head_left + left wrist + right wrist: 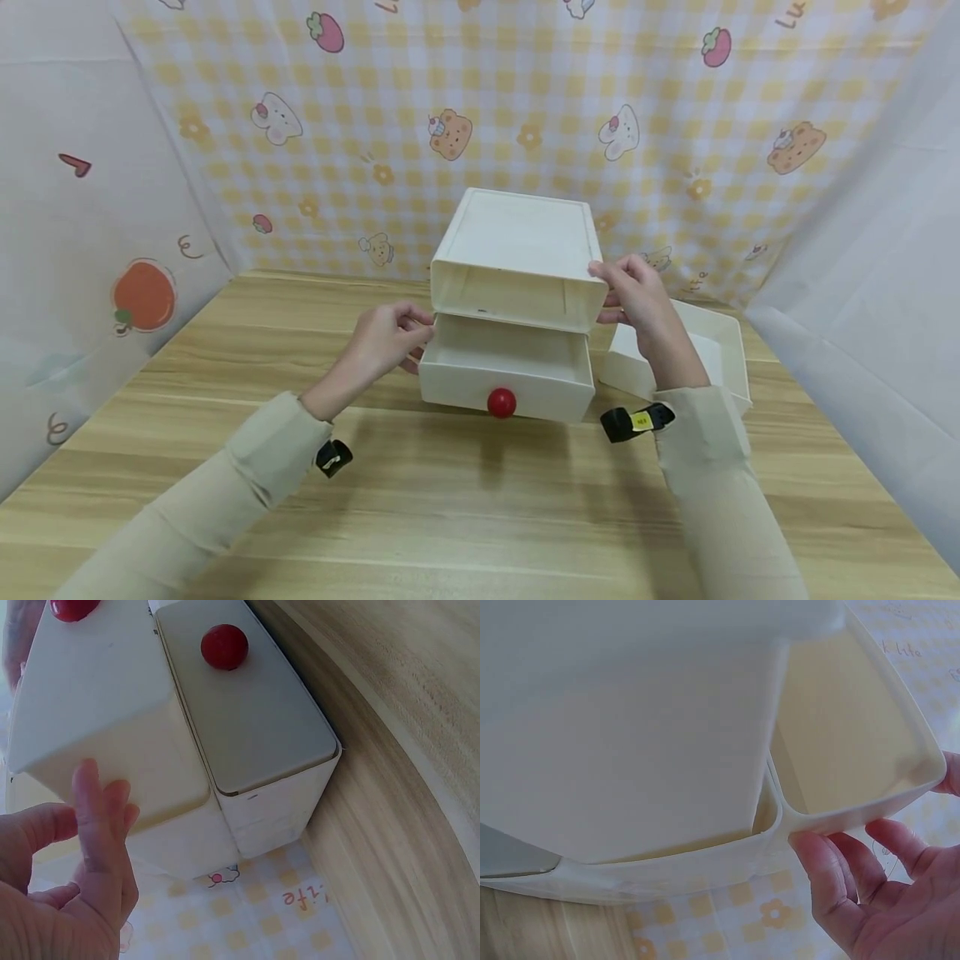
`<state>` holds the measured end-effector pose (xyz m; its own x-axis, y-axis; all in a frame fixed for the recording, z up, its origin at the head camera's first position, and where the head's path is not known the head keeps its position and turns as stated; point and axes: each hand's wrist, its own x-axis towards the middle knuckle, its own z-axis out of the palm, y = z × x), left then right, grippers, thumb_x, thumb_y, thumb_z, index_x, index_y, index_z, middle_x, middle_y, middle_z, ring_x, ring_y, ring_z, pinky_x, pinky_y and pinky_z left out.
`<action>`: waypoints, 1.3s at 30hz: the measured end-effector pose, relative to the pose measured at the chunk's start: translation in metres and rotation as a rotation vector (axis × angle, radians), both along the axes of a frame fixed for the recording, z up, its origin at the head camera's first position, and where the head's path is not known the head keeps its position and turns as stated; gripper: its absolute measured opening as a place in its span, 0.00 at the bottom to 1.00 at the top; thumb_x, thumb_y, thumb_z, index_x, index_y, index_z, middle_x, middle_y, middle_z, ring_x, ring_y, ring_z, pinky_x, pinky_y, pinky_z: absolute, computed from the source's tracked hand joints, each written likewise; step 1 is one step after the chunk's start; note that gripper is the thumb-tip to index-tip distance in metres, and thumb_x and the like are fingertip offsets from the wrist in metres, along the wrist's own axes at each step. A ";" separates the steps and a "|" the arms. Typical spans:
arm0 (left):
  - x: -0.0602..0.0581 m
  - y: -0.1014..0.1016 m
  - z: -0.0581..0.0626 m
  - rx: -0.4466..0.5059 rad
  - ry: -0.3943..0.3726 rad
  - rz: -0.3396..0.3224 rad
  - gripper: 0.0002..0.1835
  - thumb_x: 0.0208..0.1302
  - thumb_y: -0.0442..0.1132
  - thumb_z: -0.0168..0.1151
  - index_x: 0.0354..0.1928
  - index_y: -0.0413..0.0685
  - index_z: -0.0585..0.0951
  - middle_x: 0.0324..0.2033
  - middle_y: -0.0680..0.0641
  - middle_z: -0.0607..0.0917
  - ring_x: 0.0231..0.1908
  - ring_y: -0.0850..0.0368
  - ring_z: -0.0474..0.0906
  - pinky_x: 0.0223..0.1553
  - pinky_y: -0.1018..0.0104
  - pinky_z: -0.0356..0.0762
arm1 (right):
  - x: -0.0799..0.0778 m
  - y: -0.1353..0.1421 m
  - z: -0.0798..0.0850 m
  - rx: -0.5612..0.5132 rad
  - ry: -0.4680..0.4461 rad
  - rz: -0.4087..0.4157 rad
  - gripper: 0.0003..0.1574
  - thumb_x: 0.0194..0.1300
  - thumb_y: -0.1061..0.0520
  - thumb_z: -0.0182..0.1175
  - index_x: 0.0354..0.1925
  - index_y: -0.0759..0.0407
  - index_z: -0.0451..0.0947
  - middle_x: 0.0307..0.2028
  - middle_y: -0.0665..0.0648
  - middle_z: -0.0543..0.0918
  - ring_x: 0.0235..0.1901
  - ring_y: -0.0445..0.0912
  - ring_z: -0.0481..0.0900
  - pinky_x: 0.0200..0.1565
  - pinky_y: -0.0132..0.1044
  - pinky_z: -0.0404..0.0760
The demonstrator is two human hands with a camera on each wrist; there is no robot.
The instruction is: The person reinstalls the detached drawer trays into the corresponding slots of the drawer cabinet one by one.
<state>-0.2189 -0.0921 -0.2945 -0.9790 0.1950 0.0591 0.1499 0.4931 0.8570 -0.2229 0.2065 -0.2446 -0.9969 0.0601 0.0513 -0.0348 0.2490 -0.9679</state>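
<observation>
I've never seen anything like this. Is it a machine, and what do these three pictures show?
No machine: these are a person's bare left hand and right hand. The wide picture comes from a camera on the head; the other two come from one on each wrist. On the wooden table stands a white drawer unit, with an open white box to its right. The right hand touches the edge of the open top compartment. The left is beside the pulled-out drawer with the red knob; whether it touches is hard to tell.
</observation>
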 end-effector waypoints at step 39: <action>0.088 0.047 -0.028 -0.555 0.815 -0.445 0.01 0.59 0.39 0.60 0.31 0.52 0.80 0.26 0.58 0.81 0.25 0.68 0.72 0.27 0.78 0.72 | 0.000 0.001 0.000 -0.004 0.002 0.001 0.17 0.64 0.44 0.53 0.31 0.52 0.61 0.35 0.52 0.62 0.28 0.39 0.64 0.29 0.26 0.79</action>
<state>-0.1314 -0.0452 -0.3222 -0.5200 0.7233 0.4543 0.8350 0.5424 0.0923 -0.2229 0.2075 -0.2446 -0.9968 0.0590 0.0533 -0.0372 0.2451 -0.9688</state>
